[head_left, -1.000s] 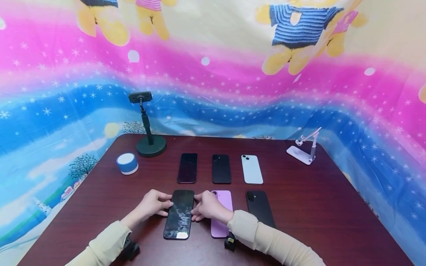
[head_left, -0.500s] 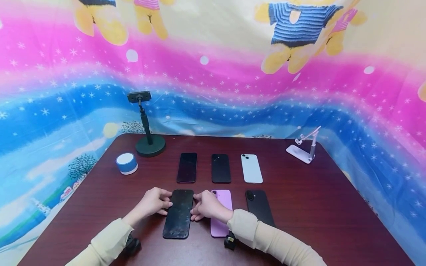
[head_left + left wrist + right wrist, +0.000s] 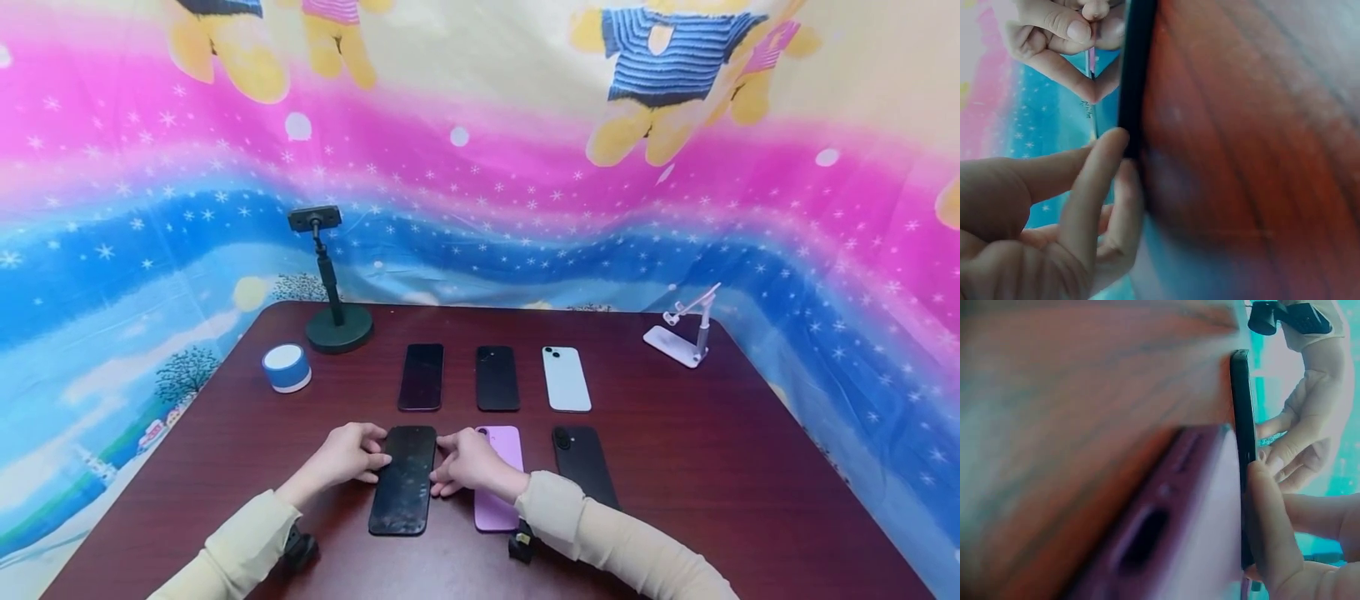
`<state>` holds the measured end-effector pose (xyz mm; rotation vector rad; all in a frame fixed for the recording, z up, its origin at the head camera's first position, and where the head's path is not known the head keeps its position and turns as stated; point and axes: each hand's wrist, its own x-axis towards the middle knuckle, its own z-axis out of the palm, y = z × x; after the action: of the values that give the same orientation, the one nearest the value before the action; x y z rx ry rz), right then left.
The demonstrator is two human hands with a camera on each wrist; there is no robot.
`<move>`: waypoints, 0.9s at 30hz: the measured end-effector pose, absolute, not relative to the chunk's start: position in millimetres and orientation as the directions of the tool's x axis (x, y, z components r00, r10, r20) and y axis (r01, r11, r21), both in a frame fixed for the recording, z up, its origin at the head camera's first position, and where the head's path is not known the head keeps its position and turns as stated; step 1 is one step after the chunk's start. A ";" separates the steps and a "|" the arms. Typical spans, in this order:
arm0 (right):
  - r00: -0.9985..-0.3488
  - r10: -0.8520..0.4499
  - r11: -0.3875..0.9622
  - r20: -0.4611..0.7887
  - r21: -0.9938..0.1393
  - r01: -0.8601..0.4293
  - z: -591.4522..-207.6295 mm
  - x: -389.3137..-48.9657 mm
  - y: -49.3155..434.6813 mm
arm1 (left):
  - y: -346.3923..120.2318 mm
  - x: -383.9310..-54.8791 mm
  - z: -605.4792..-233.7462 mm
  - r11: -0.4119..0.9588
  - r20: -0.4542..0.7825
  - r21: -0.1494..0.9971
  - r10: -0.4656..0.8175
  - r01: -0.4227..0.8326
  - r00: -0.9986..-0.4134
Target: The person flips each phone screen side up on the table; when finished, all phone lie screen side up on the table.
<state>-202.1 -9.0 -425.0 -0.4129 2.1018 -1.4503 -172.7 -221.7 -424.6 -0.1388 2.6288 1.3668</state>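
A black smartphone (image 3: 402,492) lies screen up near the front of the table, with smudges on its glass. My left hand (image 3: 341,457) grips its left edge near the top, thumb and fingertips against the side. From the other side, my right hand (image 3: 472,462) holds the right edge the same way, its wrist passing over a purple smartphone (image 3: 495,518). The left wrist view shows the black phone's dark edge (image 3: 1137,75) at my fingertips. In the right wrist view the purple phone's charging-port end (image 3: 1166,506) fills the foreground, partly in front of the black phone.
Behind lie a dark phone (image 3: 422,377), a black phone (image 3: 497,379) and a white phone (image 3: 567,380). Another black phone (image 3: 583,462) lies right, partly under the sleeve. Around stand a green phone stand (image 3: 339,327), a blue-and-white roll (image 3: 287,369) and a white folding stand (image 3: 675,346).
The bright reflection on the lower part of the black phone's screen has faded. Both hands keep their places at its edges.
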 end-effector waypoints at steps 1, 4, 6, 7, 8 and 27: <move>-0.804 -0.536 0.369 -0.258 -0.928 0.052 -423.7 -202.2 -5.9 | -221.0 -173.6 -422.9 0.605 -0.184 0.782 -0.003 -0.149 -0.983; -0.806 -0.543 0.369 -0.238 -0.929 0.025 -416.6 -202.7 7.4 | -218.9 -176.6 -416.3 0.713 -0.126 0.694 -0.008 -0.094 -0.992; -0.803 -0.552 0.379 -0.224 -0.925 -0.003 -410.5 -203.1 18.3 | -216.2 -178.7 -412.3 0.752 -0.078 0.657 -0.003 -0.053 -0.997; -0.803 -0.555 0.387 -0.219 -0.922 -0.016 -407.7 -203.2 24.0 | -214.1 -179.8 -410.9 0.765 -0.051 0.644 0.008 -0.027 -0.999; -0.803 -0.556 0.396 -0.216 -0.918 -0.027 -405.4 -203.1 29.9 | -211.2 -181.1 -409.9 0.763 -0.030 0.646 0.019 -0.005 -0.999; -0.851 -0.443 0.455 -0.281 -0.888 0.057 -417.6 -174.4 106.4 | -121.6 -227.0 -412.0 0.656 0.070 0.658 0.437 0.371 -0.897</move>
<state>-174.4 106.4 -417.6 -0.3220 2.2292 -1.3871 -227.0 -121.6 -412.0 0.6788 2.7721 1.0688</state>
